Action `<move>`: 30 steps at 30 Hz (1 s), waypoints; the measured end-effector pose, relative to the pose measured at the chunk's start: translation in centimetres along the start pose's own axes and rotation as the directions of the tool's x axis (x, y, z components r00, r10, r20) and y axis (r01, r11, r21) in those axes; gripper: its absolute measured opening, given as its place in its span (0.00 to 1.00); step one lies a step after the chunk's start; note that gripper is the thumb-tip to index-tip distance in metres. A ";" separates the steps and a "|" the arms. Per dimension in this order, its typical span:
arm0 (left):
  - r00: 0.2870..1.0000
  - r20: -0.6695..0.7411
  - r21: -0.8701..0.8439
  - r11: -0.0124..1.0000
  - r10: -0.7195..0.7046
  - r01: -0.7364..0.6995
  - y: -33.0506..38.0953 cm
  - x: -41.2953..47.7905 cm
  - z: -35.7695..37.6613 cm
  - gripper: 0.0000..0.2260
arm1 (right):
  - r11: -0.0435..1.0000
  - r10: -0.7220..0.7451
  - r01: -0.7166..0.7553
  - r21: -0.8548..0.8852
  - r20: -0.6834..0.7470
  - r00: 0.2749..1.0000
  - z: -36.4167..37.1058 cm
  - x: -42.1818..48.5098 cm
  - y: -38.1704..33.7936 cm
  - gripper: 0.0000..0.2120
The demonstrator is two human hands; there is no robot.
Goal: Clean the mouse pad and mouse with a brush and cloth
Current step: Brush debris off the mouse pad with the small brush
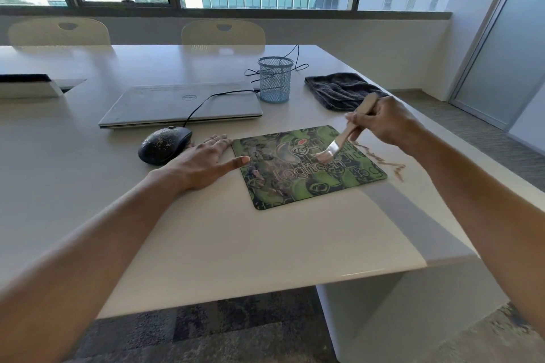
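Observation:
A green patterned mouse pad (306, 180) lies on the white table, with dirt specks on its left half. My right hand (383, 121) grips a wooden-handled brush (345, 134), whose bristles touch the pad's upper right part. Brown debris (380, 160) lies on the table just past the pad's right edge. My left hand (203, 160) rests flat, fingers spread, against the pad's left edge, its thumb on the pad. A black dusty mouse (165, 144) sits just left of that hand. A dark grey cloth (339, 90) lies crumpled behind my right hand.
A shut silver laptop (182, 104) lies behind the mouse, whose cable (206, 100) runs across it. A blue mesh cup (275, 79) stands beside the laptop. The table's (236, 244) right edge runs close by the debris. Two chairs stand at the far side.

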State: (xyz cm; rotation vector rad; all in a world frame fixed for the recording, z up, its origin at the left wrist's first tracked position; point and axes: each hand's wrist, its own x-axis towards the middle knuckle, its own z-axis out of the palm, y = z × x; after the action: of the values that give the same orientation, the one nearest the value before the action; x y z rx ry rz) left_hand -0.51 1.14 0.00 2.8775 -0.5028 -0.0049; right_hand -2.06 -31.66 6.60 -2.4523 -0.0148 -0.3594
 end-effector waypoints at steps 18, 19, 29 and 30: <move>1.000 -0.003 -0.007 1.000 -0.001 0.001 -0.2 0.1 0.1 0.45 | 0.990 -0.083 0.070 -0.119 -0.106 0.991 -4.6 0.7 1.1 0.12; 1.000 -0.002 -0.010 1.000 -0.002 0.002 -0.2 0.1 0.1 0.45 | 0.994 -0.095 0.089 -0.071 -0.092 0.991 -4.1 0.8 0.2 0.12; 1.000 0.002 -0.005 1.000 -0.005 0.005 0.0 0.0 0.0 0.45 | 0.984 -0.098 0.091 0.152 0.038 0.995 3.1 0.5 -3.6 0.14; 1.000 0.003 -0.003 1.000 -0.004 0.004 0.0 0.0 0.0 0.45 | 0.986 -0.088 0.081 0.149 0.035 0.996 3.1 0.6 -3.4 0.14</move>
State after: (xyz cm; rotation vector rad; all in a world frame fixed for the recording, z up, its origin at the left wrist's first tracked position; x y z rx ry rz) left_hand -0.54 1.14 0.00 2.8758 -0.4973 -0.0111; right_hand -1.05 -27.15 6.53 -2.3174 -0.1584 -0.3320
